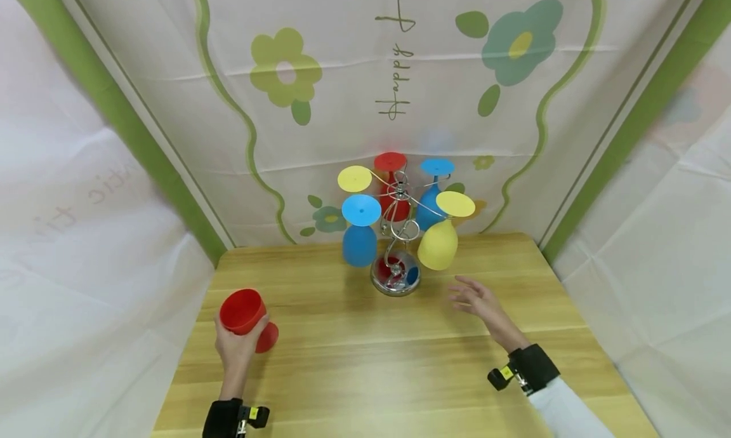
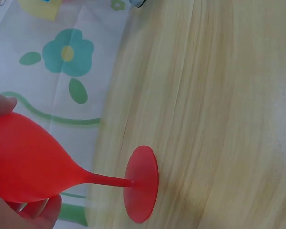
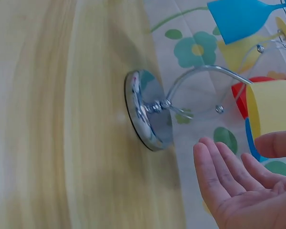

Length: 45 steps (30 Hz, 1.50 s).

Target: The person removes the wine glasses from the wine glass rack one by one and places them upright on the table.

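Rack (image 1: 395, 271) in the head view bears five cups (image 1: 360, 246), leaving one red cup (image 1: 242, 311) off, over the left of the table (image 1: 342, 374). Left wrist: our left hand (image 2: 21, 217) grips its bowl (image 2: 33, 160). Right wrist: our right hand (image 3: 248, 198) stretches out, empty.

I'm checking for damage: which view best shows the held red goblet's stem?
Left wrist: the stem shows side-on, unobstructed, from bowl to foot. Head: stem mostly hidden, foot visible. Right wrist: none of it visible.
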Motion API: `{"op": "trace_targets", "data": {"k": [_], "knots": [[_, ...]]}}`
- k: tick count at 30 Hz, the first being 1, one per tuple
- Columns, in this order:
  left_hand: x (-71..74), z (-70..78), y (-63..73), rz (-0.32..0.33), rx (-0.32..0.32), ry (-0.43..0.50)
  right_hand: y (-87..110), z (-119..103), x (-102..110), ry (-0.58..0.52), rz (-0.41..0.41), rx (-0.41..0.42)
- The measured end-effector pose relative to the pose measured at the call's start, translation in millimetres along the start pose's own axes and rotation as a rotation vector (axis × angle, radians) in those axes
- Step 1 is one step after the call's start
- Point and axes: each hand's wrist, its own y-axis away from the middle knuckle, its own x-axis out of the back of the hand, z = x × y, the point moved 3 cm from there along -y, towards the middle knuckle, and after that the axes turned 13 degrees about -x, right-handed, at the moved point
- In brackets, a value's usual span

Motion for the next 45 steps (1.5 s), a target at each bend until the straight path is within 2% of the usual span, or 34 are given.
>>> {"op": "trace_targets", "data": {"k": [5,9,12,16,19,25,31,34,39,42,45], "knots": [[2.1,-0.3,2.9,-0.012,-0.005,0.0,4.5,-21,23,0.046,0.063,0.03],[2.6,-0.1,3.4,-0.014,-0.003,0.011,9.5,-46,40,0.071,0.148,0.091],[3.4,-0.2,3.4,-0.016,-0.002,0.019,13.9,-67,51,0.15,0.214,0.169],[4.4,0.4,2.9,-0.02,-0.002,0.028,21.9,-100,60,0.333,0.335,0.284],[5.2,0.6,2.3,-0.023,0.001,0.032,25.0,-125,60,0.437,0.413,0.376],[5.1,-1.8,2.1,-0.023,-0.005,0.023,26.0,-164,49,0.565,0.479,0.553],[4.1,-3.2,2.7,-0.015,0.0,0.012,21.5,-186,29,0.785,0.617,0.814],[3.6,-4.1,3.3,-0.013,0.0,0.008,17.7,-190,19,0.89,0.614,0.884],[2.3,-4.8,4.4,-0.011,-0.013,0.008,11.6,-186,7,1.017,0.523,0.959],[1.8,-4.7,4.9,-0.004,-0.016,0.02,9.5,-182,5,1.072,0.478,0.984],[2.0,-4.8,5.3,0.007,-0.013,0.031,7.6,-179,4,1.099,0.474,1.001]]}}
